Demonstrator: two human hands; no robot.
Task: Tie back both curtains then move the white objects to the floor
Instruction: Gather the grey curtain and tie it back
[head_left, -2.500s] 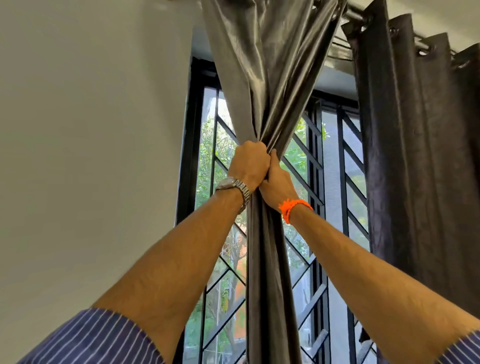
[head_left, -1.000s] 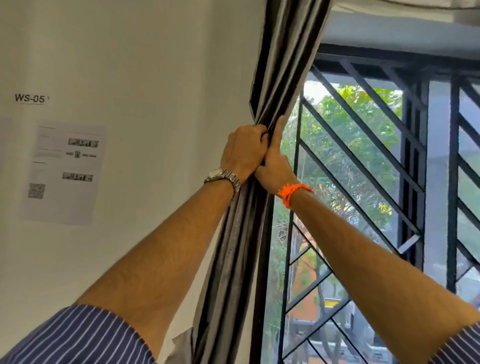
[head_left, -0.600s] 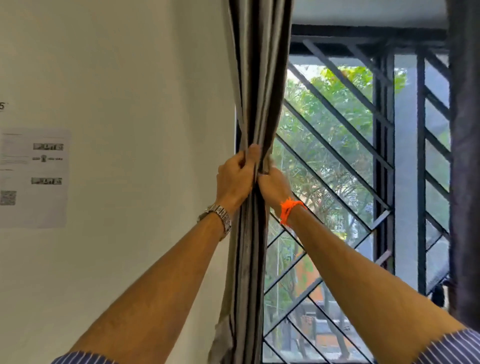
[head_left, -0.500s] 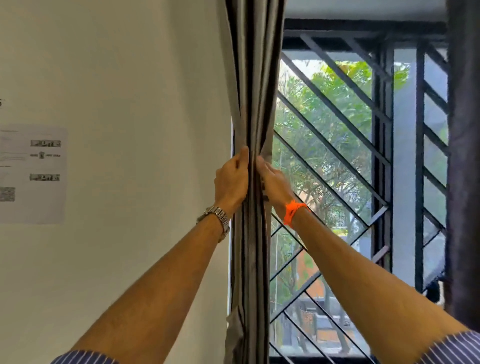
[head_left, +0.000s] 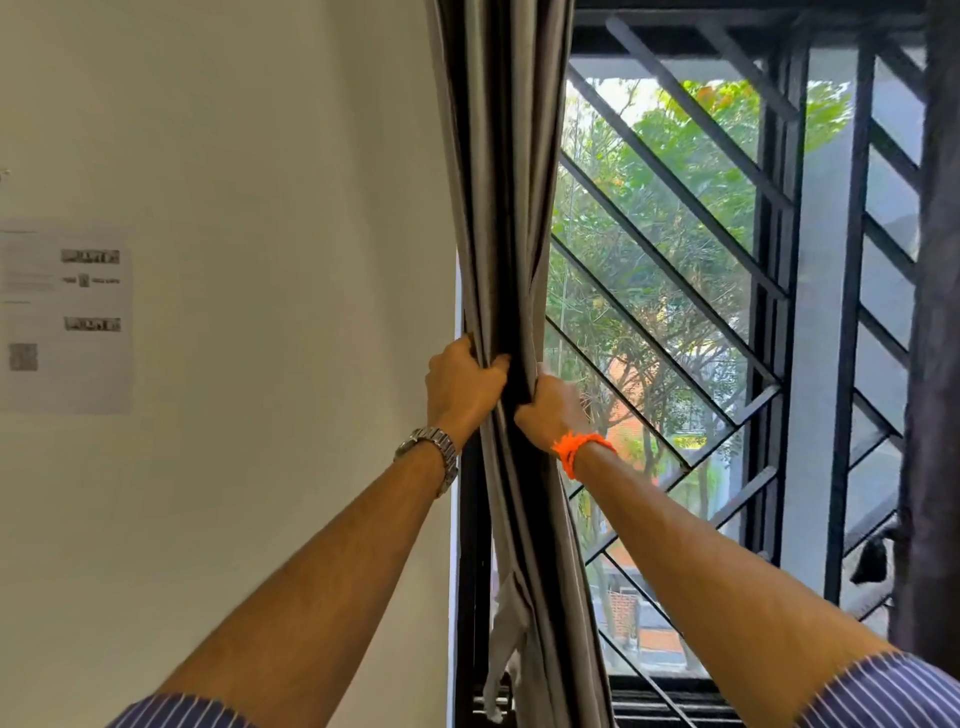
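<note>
The bundle is over at the wall now. The left curtain (head_left: 506, 208), which a couple of seconds ago hung bunched out in front of the glass, has been walked across and now hangs as a tight rope of folds down the left edge of the window frame (head_left: 470, 545). Both hands have slid lower on it too. The left hand (head_left: 462, 384), the one with the watch (head_left: 428, 452), has its fingers wrapped round the wall side of the folds. The right hand (head_left: 550, 410), above the orange wristband (head_left: 579, 452), is fisted on the window side, level with the other and almost touching it.

So the gathering looks done and the tying comes next. A pale strip (head_left: 506, 639) dangles from the bundle near the bottom of the frame. It may be the tie-back or only the lining; I can't make it out from here.

The other curtain (head_left: 935, 312) hangs loose and dark at the window's right edge, untouched, and the grille (head_left: 727, 291) stands exposed between the two. A printed sheet (head_left: 62, 317) is stuck on the wall to the left. No white objects are in sight yet, so I'd put the job in its early stretch.
</note>
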